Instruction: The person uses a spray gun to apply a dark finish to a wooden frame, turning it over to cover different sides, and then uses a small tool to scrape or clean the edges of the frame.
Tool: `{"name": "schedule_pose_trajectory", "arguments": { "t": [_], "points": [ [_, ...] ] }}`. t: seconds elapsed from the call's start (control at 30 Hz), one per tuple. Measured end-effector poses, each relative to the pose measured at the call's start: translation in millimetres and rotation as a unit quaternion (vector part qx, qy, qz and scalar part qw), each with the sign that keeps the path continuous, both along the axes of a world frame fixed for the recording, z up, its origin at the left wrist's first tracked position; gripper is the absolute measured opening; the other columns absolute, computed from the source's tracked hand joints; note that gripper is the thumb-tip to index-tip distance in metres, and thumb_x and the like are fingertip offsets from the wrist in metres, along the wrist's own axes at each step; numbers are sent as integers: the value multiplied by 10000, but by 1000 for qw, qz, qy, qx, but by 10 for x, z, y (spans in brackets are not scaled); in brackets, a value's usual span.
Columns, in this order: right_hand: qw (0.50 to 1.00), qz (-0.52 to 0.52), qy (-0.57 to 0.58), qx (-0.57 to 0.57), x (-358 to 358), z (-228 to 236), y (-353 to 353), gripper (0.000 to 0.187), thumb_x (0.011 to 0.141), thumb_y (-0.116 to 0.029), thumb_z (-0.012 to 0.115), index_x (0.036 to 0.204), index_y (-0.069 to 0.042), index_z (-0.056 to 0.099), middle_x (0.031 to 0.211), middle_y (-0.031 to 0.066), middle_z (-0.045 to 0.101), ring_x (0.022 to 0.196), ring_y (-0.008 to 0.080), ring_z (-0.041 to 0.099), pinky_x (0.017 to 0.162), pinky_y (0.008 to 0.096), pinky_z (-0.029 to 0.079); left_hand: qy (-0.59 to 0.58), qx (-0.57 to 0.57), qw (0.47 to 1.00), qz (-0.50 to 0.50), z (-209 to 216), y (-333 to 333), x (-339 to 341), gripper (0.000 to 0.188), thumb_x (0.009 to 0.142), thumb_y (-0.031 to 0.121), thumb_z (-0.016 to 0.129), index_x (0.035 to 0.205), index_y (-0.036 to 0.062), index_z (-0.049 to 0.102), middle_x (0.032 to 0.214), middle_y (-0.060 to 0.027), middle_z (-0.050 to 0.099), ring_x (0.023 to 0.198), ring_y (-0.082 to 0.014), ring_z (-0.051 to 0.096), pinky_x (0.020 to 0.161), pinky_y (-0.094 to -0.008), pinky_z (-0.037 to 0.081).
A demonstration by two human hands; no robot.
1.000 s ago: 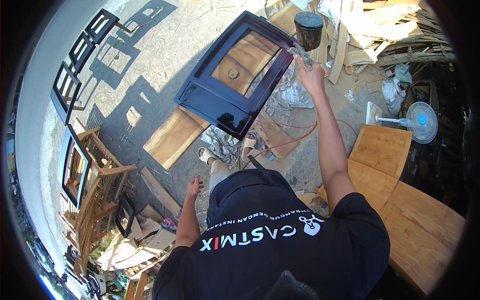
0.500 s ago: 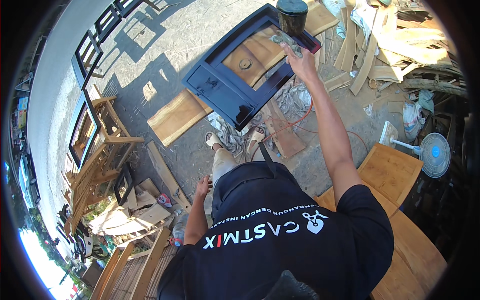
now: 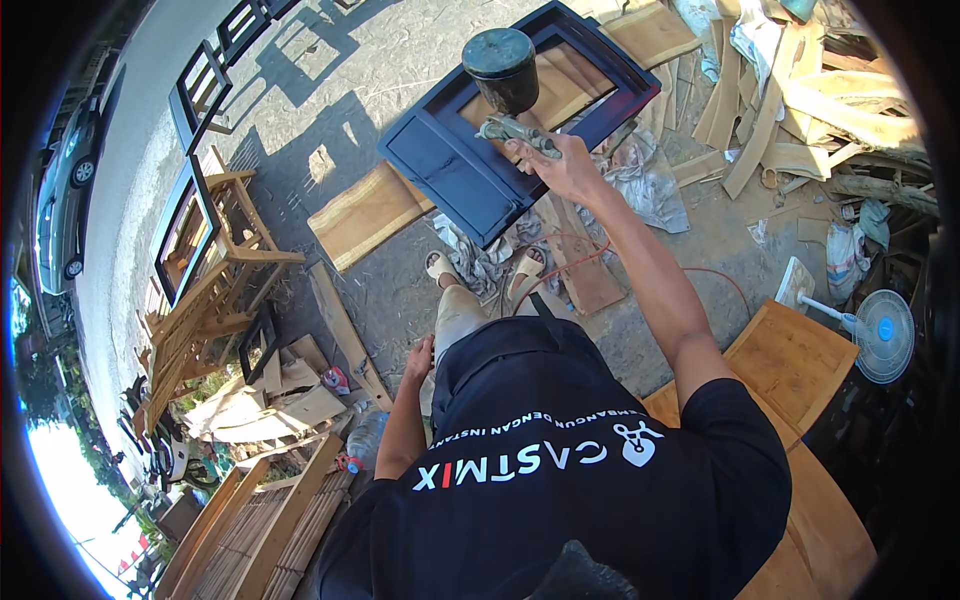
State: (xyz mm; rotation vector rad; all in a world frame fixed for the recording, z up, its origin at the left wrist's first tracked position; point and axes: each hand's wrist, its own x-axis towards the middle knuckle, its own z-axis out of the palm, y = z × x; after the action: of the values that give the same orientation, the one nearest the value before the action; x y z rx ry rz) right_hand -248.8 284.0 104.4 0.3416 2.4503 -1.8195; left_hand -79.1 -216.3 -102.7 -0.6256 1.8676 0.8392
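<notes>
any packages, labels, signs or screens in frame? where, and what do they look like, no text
Shirt print: across the black shirt at lower centre, a white band with one red mark and a small white emblem.
Plastic bottle: lying by the wood strips, lower left, clear with a red cap.
White bag: on the ground at right, crumpled.
No signs or screens.

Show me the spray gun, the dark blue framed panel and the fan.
spray gun (image 3: 505, 75), head view, on the side of its dark cup.
dark blue framed panel (image 3: 440, 165), head view, on the solid lower left section.
fan (image 3: 886, 335), head view, on the round guard's middle.
</notes>
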Motion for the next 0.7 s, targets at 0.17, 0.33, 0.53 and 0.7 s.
{"name": "schedule_pose_trajectory", "arguments": {
  "t": [0.17, 0.33, 0.53, 0.7],
  "points": [
    [999, -34, 13, 0, -91, 15, -30, 340, 1037, -271, 650, 1183, 29, 718, 985, 45, 749, 753, 65, 564, 709, 271, 504, 4, -7, 1000, -12, 83, 58, 23, 605, 1012, 587, 502, 1233, 47, 660, 1039, -82, 664, 854, -187, 614, 722, -346, 523],
    [990, -120, -8, 75, -303, -24, 295, 431, 988, -415, 695, 1132, -11, 734, 787, 55, 734, 594, 104, 577, 582, 314, 495, 90, 2, 996, -12, 144, 92, 114, 614, 1026, 583, 483, 1199, 27, 679, 982, -98, 673, 810, -185, 618, 677, -352, 521],
    [968, -231, 24, 92, -405, 52, 761, 579, 936, -572, 690, 984, 0, 767, 732, 98, 709, 731, 166, 694, 727, 312, 526, 87, -9, 996, -12, 297, 155, 150, 574, 1036, 577, 483, 1131, 51, 690, 851, -56, 622, 731, -172, 577, 648, -331, 509],
    [947, -288, 77, 119, -542, -70, 1163, 620, 915, -620, 679, 925, -6, 765, 706, 95, 701, 677, 179, 690, 712, 336, 528, 71, -3, 997, 24, 215, 134, 204, 545, 1044, 556, 464, 1099, 60, 686, 829, -35, 593, 706, -163, 549, 628, -326, 506]
  ]
}}
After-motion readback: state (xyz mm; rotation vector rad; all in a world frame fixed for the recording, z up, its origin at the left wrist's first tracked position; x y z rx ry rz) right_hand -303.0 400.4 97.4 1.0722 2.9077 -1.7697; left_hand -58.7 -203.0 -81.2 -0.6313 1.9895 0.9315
